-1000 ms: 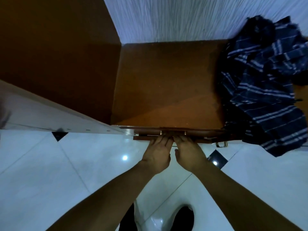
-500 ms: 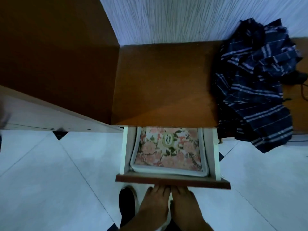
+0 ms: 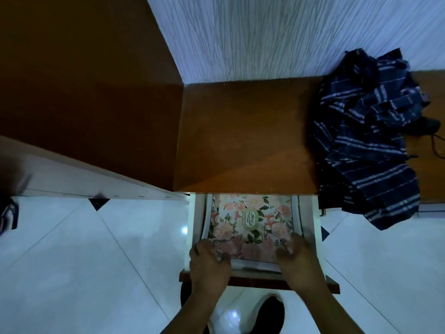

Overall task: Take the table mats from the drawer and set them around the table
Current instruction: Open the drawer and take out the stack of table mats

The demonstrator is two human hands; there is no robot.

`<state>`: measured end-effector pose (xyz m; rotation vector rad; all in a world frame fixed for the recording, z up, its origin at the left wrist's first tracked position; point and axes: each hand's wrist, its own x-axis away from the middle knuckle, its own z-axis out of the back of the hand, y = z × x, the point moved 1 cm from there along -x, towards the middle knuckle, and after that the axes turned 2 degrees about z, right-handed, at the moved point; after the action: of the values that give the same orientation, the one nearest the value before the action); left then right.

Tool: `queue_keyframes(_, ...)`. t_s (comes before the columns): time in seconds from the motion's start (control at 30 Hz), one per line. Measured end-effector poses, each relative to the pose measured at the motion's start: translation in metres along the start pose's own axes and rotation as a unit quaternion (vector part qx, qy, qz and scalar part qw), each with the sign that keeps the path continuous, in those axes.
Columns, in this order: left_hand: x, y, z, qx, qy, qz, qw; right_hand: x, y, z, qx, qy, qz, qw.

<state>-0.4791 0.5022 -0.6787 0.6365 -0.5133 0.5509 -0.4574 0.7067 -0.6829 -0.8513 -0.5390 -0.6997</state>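
Inside open white drawer [image 3: 194, 227] under brown wooden surface [image 3: 240, 131]: floral pink table mats [image 3: 250, 225], stacked flat. Left hand [image 3: 209, 262] and right hand [image 3: 297, 257] curled on near corners, fingers closing on the stack. Retrieval step; next likely lifting clear, level.

Both forearms are reaching forward and downward from the bottom of the view, spread slightly apart. The left hand [image 3: 209, 263] is lying palm down with its fingers curled inward at the near left corner. The right hand [image 3: 298, 257] is mirroring it at the near right, knuckles up, fingers bent. Whether either hand is actually gripping anything cannot be told.
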Motion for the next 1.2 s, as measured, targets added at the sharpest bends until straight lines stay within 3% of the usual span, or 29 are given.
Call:
queue_keyframes(0.23, -0.015, -0.001, -0.014, -0.095, -0.078, 0.083, 0.989, -0.053, 0.013, -0.03, -0.025, -0.042, -0.209, 0.977)
queue_keyframes(0.3, -0.019, -0.003, -0.014, -0.113, -0.092, 0.093, 0.985, -0.062, 0.006, -0.03, 0.017, -0.028, -0.21, 0.977)
queue_keyframes(0.37, -0.021, -0.002, -0.016, -0.131, -0.108, 0.093, 0.981, -0.067, -0.008, -0.023, 0.13, -0.084, -0.189, 0.97)
queue_keyframes(0.63, -0.035, 0.002, -0.022, -0.056, -0.107, 0.14, 0.983, -0.076, 0.0, -0.037, 0.168, -0.198, -0.185, 0.948)
queue_keyframes(0.83, -0.028, -0.004, -0.025, -0.118, -0.069, 0.1, 0.986, -0.07, 0.014, -0.04, 0.064, -0.133, -0.213, 0.966)
queue_keyframes(0.93, -0.028, -0.009, -0.025, -0.033, -0.038, 0.084, 0.995, -0.073, 0.011, -0.025, -0.029, -0.131, -0.249, 0.959)
queue_keyframes(1.07, -0.01, -0.001, -0.005, 0.149, 0.005, 0.001, 0.989, -0.07, 0.014, -0.012, -0.108, -0.152, -0.255, 0.949)
queue_keyframes(1.2, 0.013, -0.008, 0.029, 0.177, 0.017, 0.034, 0.983, -0.062, 0.017, -0.008, -0.15, -0.186, -0.25, 0.938)
